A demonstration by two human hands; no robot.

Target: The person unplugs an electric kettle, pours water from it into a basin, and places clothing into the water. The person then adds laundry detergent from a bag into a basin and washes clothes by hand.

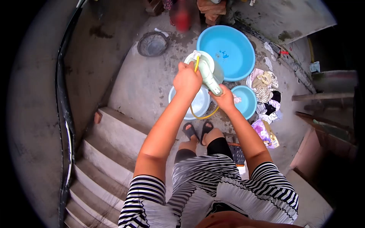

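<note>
A pale green device (207, 75) with a round head and a long handle is held out in front of me, above the basins. My right hand (224, 98) is closed around the lower end of its handle. My left hand (188, 79) is closed beside the round head, with a thin yellow cord (197, 64) at its fingers. A small white piece (195, 55) sits at the cord's upper end. The cord loops down under both hands. Below them are a pale basin (200, 103), partly hidden by my left hand, and a small blue basin (247, 102) with a bit of cloth in it.
A large blue basin (239, 40) stands beyond my hands. Crumpled clothes (264, 85) and a purple-and-white bag (265, 133) lie to the right. Concrete steps (106, 152) run along the left. A dark shallow pan (153, 43) and stacked bricks (211, 9) are farther back.
</note>
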